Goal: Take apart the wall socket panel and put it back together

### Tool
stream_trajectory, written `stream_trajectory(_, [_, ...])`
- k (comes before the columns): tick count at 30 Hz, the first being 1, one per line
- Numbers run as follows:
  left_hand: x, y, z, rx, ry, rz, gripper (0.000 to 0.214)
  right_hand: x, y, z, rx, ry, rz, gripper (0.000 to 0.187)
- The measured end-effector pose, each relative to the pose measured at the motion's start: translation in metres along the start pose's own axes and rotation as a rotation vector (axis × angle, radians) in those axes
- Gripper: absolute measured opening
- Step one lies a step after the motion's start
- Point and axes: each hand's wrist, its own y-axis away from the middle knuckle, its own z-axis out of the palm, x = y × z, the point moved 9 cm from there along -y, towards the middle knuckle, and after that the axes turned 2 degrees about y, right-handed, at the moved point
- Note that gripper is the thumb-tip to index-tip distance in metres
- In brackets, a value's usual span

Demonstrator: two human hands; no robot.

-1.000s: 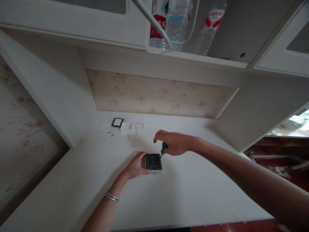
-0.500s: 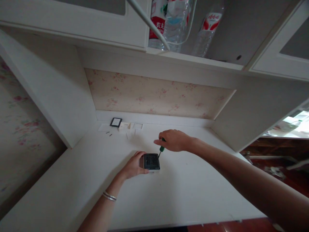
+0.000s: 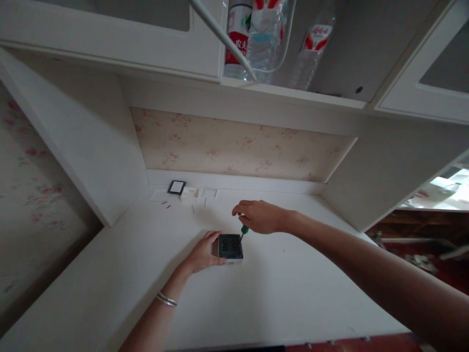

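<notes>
A square socket box (image 3: 230, 247) with a black top and white sides sits on the white desk (image 3: 293, 298). My left hand (image 3: 205, 252) grips its left side, thumb at the near edge and fingers at the far edge. Over its right side, my right hand (image 3: 258, 216) is closed around a screwdriver (image 3: 245, 229) with a green handle. The screwdriver leans, its thin shaft reaching down to the right edge of the black top. The exact spot the tip touches is too small to make out.
Toward the back left lie a black-framed socket panel (image 3: 177, 187), a white box (image 3: 189, 192), a thin white frame (image 3: 209, 193) and several small dark and pale strips. Overhead, a cabinet shelf (image 3: 296, 96) holds plastic bottles (image 3: 266, 39), with a white cable (image 3: 223, 39) hanging in front.
My right hand's fingers have shifted on the screwdriver handle, and the hand sits slightly lower. My left hand and the socket box stay in place.
</notes>
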Motion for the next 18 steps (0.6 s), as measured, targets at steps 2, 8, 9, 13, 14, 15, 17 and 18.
stream_trajectory(2, [-0.001, 0.000, 0.001, 0.000, -0.006, 0.004, 0.089, -0.005, 0.002, -0.002, -0.024, -0.064, -0.066, 0.037])
stream_trajectory(8, [0.005, 0.000, -0.002, 0.010, 0.001, 0.023, 0.084, -0.007, 0.008, -0.003, -0.105, -0.105, -0.103, 0.042])
stream_trajectory(9, [0.006, 0.001, -0.002, 0.007, 0.002, 0.024, 0.083, -0.009, 0.007, -0.004, -0.105, -0.109, -0.119, 0.042])
stream_trajectory(13, [0.011, 0.001, -0.004, 0.006, 0.002, 0.040, 0.080, -0.012, 0.003, -0.003, -0.121, -0.144, -0.169, 0.044])
stream_trajectory(14, [0.012, 0.002, -0.004, 0.006, 0.003, 0.042, 0.079, -0.009, 0.000, -0.002, -0.120, -0.143, -0.155, 0.043])
stream_trajectory(15, [0.013, 0.002, -0.004, 0.004, 0.004, 0.042, 0.079, -0.004, -0.002, -0.002, -0.110, -0.132, -0.119, 0.042])
stream_trajectory(17, [0.013, 0.002, -0.003, -0.003, 0.004, 0.033, 0.079, 0.008, -0.007, -0.001, -0.068, -0.078, -0.006, 0.040])
stream_trajectory(18, [0.013, 0.002, -0.003, -0.004, 0.005, 0.027, 0.080, 0.013, -0.008, -0.001, -0.048, -0.038, 0.047, 0.039])
